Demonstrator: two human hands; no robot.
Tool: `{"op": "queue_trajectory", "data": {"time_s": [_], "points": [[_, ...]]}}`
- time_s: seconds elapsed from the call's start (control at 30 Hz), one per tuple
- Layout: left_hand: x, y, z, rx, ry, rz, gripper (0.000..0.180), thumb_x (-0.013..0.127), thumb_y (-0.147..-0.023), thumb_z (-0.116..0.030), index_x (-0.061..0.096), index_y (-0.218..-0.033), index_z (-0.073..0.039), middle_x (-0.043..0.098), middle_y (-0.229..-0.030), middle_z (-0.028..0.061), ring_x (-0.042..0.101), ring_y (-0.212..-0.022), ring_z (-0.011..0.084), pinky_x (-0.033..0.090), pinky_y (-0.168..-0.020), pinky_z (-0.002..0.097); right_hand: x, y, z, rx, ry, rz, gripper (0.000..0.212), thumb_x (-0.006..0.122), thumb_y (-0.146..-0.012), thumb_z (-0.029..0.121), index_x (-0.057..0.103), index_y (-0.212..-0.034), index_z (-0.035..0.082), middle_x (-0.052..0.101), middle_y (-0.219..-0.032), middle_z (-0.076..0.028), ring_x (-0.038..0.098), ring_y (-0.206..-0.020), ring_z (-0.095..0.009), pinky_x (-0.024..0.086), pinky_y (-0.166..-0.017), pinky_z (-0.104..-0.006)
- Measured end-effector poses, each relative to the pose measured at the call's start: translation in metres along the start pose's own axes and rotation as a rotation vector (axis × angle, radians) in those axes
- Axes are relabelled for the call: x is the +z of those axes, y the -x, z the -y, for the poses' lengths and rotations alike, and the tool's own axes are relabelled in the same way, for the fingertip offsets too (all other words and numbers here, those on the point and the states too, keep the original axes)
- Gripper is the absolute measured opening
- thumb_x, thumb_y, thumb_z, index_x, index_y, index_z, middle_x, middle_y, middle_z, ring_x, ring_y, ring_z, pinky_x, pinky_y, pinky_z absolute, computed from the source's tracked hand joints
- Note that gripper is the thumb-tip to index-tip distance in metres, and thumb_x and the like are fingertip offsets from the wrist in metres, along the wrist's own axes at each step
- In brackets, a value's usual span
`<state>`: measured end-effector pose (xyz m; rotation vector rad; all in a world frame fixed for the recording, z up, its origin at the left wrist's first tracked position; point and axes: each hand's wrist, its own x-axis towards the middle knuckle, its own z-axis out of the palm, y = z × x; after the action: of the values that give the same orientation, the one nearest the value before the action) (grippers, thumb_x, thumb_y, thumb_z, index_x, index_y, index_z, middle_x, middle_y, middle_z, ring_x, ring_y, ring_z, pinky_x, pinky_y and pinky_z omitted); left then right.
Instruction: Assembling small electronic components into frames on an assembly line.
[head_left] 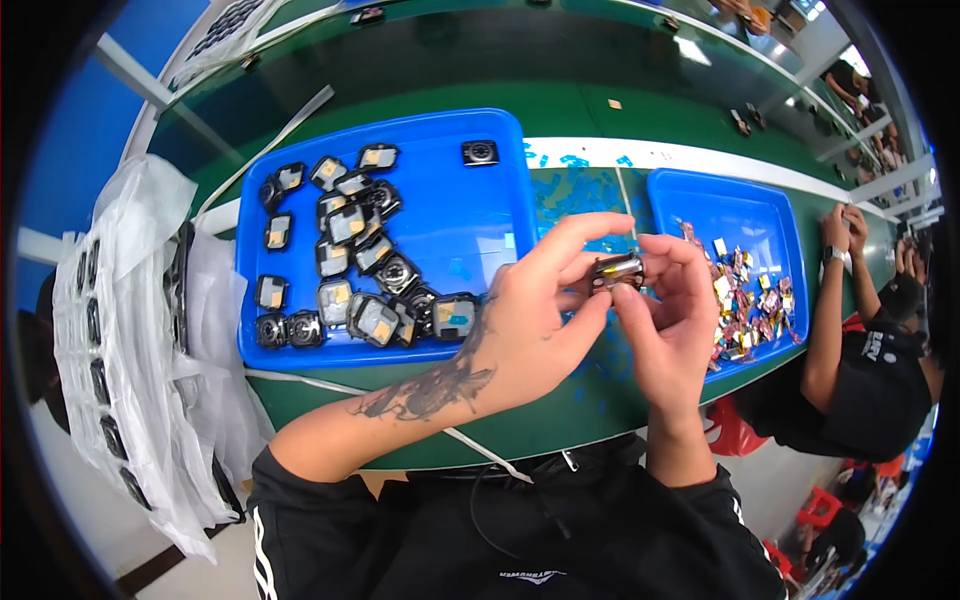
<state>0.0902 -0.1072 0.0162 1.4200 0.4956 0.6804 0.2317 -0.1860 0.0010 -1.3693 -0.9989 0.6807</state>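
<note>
Between the fingertips of my left hand (pixel 545 315) and my right hand (pixel 672 325) is a small dark, shiny watch case (pixel 618 272), tilted on edge. Thumbs and fingers of both hands pinch it from opposite sides, above the gap between two trays. Left of my hands, a large blue tray (pixel 470 215) holds many similar black watch cases (pixel 375 320), some showing pale inner faces, some round dark backs. One watch case (pixel 480 152) sits apart in its far right corner. Past my right hand, a smaller blue tray (pixel 665 185) contains a heap of small wrapped parts (pixel 745 310).
Blue film scraps (pixel 580 195) litter the green table (pixel 400 420). Stacked trays wrapped in white plastic (pixel 130 330) stand at the left. A co-worker in black (pixel 860 390) sits at the right. Beyond a white strip (pixel 680 155) runs a green conveyor (pixel 560 90) with a few parts on it.
</note>
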Motion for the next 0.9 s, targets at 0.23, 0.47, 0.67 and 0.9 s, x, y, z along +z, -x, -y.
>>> {"op": "queue_trajectory", "data": {"time_s": [0.23, 0.47, 0.67, 0.9], "points": [[-0.096, -0.006, 0.006, 0.410, -1.546, -0.037, 0.033, 0.071, -0.082, -0.028, 0.059, -0.106, -0.010, 0.066, -0.088, 0.0113, 0.065, -0.080, 0.0312, 0.052, -0.070, 0.0402, -0.022, -0.108, 0.020, -0.007, 0.286, 0.368, 0.042, 0.063, -0.084, -0.001, 0.050, -0.124, -0.001, 0.070, -0.080, -0.009, 0.064, -0.076, -0.010, 0.046, -0.069, -0.0221], [-0.154, 0.000, -0.043, -0.426, -1.707, -0.112, 0.041, 0.078, -0.075, -0.028, 0.056, -0.103, -0.009, 0.068, -0.106, 0.0116, 0.063, -0.105, 0.0330, 0.050, -0.087, 0.0422, -0.029, -0.268, -0.071, 0.242, 0.512, 0.137, 0.046, 0.084, -0.068, 0.010, 0.062, -0.106, -0.005, 0.070, -0.084, -0.012, 0.063, -0.066, -0.015, 0.049, -0.055, -0.0300], [-0.154, -0.007, -0.039, -0.491, -1.612, -0.063, 0.049, 0.078, -0.075, -0.022, 0.051, -0.115, -0.010, 0.068, -0.111, 0.0105, 0.061, -0.111, 0.0317, 0.049, -0.090, 0.0432, -0.031, -0.264, -0.081, 0.007, 1.018, 0.131, 0.045, 0.084, -0.069, 0.029, 0.068, -0.102, 0.004, 0.069, -0.092, -0.014, 0.067, -0.092, -0.029, 0.052, -0.082, -0.0364], [-0.146, 0.001, -0.052, -0.166, -1.462, -0.128, 0.024, 0.069, -0.083, -0.017, 0.064, -0.105, -0.010, 0.068, -0.103, 0.0147, 0.064, -0.097, 0.0338, 0.049, -0.085, 0.0447, -0.082, -0.191, 0.021, -0.220, 0.972, 0.266, 0.020, 0.066, -0.088, 0.018, 0.066, -0.089, -0.001, 0.062, -0.070, -0.006, 0.055, -0.065, -0.012, 0.046, -0.063, -0.0300]]}}
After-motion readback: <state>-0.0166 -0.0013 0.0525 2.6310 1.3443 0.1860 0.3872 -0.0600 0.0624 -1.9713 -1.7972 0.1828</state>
